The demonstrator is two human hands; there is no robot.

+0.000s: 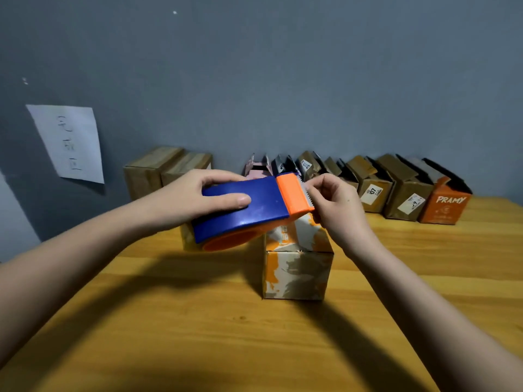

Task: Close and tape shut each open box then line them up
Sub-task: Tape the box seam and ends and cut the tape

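The left hand (195, 193) gripped a tape dispenser (249, 210), its thumb lying on the blue top and the other fingers curled over the far edge. The dispenser had a blue body, an orange head with a toothed cutter, and an orange roll core at the bottom. It was held just above an orange and white patterned box (297, 267), which stood near the middle of the wooden worktop (198, 335). The right hand (336, 205) was at the cutter end, with its fingers pinched together there; whether they held the tape end I could not tell, because that part was blurred. The print on the box top was partly hidden and could not be read.

At the back of the worktop, to the right, a row of open boxes (376, 182) stood along the grey wall (283, 66), flaps up. The last one was an orange box (444, 205) with the word "PRAMY" in white. Two brown boxes beside it carried white labels; one showed "07". To the left, apart from this row, stood two closed brown boxes (167, 171). A sheet of paper (68, 142) with handwritten characters hung on the wall at the left.
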